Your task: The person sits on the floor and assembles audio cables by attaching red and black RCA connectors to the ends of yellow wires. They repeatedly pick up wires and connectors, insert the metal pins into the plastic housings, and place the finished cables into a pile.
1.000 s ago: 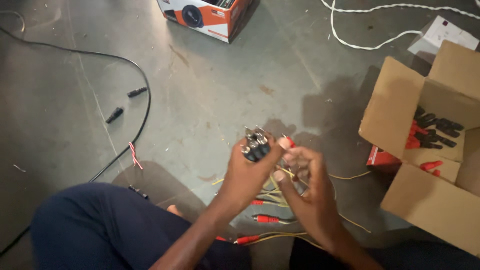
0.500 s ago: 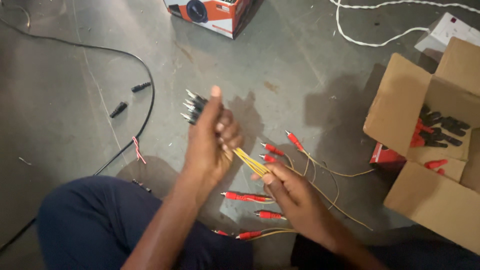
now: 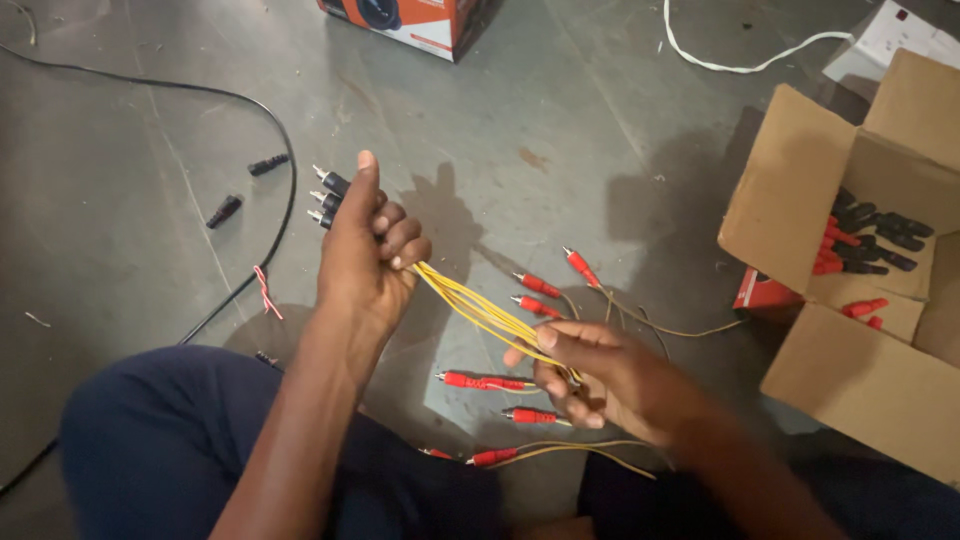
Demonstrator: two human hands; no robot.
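- The left hand (image 3: 368, 255) is closed in a fist around a bundle of yellow cables (image 3: 480, 312), thumb laid straight up along the grip.
- Black plugs (image 3: 328, 197) stick out of the top of that fist, their tips pointing toward about 10 o'clock.
- The bundle's long axis runs from the fist down toward 4 o'clock, stretched fairly straight to the right hand (image 3: 590, 375).
- The right hand pinches the cables narrowly between thumb and fingers (the remaining fingers curl loosely under).
- Red plugs (image 3: 540, 286) lie on the grey floor (image 3: 560, 120) around the right hand, from 12 o'clock round to 7 o'clock of it, most with tips pointing left or up-left.
- An open cardboard box (image 3: 850, 300) sits at 3 o'clock, holding black and red plugs.
- Two loose black plugs (image 3: 245, 188) lie at 9 o'clock of the left hand, beside a black cord (image 3: 285, 170).
- An orange box (image 3: 415, 20) stands at 12 o'clock; a white cord (image 3: 740, 62) curves at 1 o'clock.
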